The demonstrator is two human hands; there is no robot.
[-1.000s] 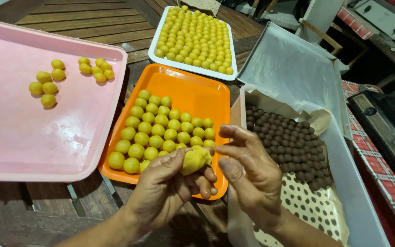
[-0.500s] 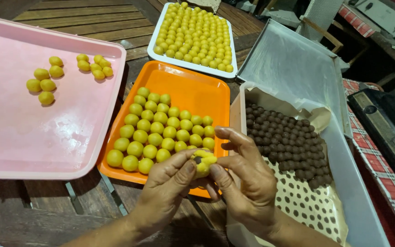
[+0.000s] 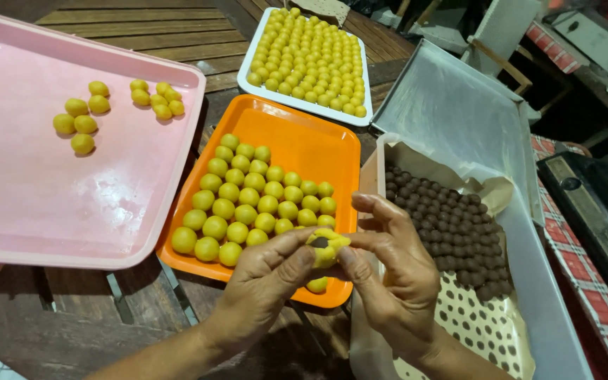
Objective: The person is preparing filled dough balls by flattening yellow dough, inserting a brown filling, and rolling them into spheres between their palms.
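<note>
Over the near edge of the orange tray (image 3: 318,144), the left hand (image 3: 265,285) and right hand (image 3: 395,281) pinch one yellow dough ball (image 3: 326,248) between thumbs and fingertips, its top not yet closed over a dark filling ball (image 3: 320,242). By my judgement much is done: a white tray (image 3: 248,79) beyond the orange tray is full. Plenty seems left: the pink tray (image 3: 29,204) to its left is mostly bare, and many brown filling balls (image 3: 445,222) wait in the paper-lined box (image 3: 529,281) to its right.

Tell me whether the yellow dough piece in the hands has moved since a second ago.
Cannot tell: the dough piece, pinched between left hand and right hand, sits over the orange tray's near right corner as before; any shift is too slight.
</note>
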